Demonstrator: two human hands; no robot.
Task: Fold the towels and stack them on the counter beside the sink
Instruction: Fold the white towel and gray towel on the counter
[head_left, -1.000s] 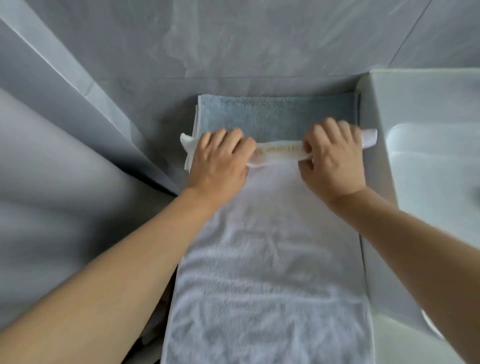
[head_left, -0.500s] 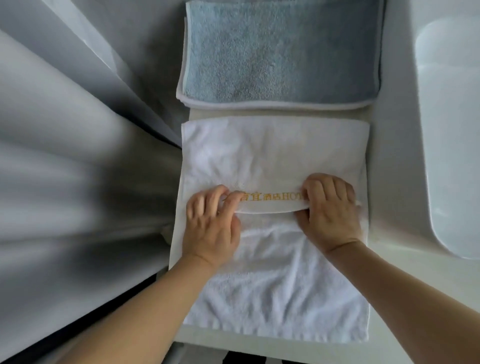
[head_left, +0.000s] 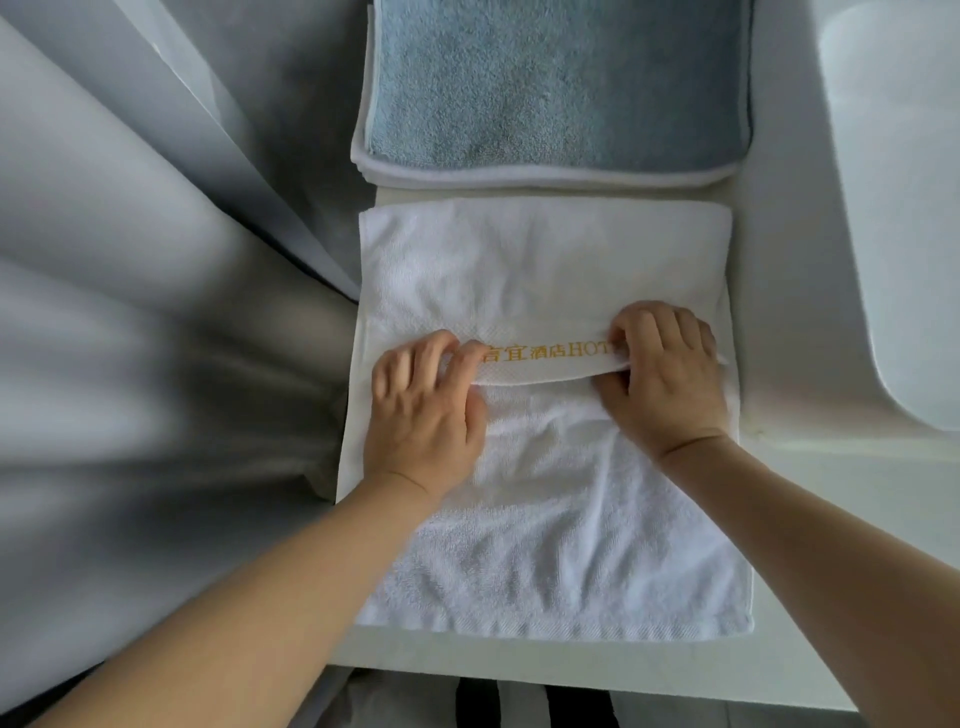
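Fingers (head_left: 457, 358) of both hands curled, pinching white towel (head_left: 545, 270) hem on pale counter (head_left: 789, 519) beside sink (head_left: 893, 208).

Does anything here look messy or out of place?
Nothing much: the white towel lies square, mid-fold, with both hands pinching its lettered hem. Only its lower half is rumpled. The blue towel sits neatly folded.

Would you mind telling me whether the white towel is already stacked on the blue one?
No, the white towel lies flat on the counter in front of the blue towel, not on it.
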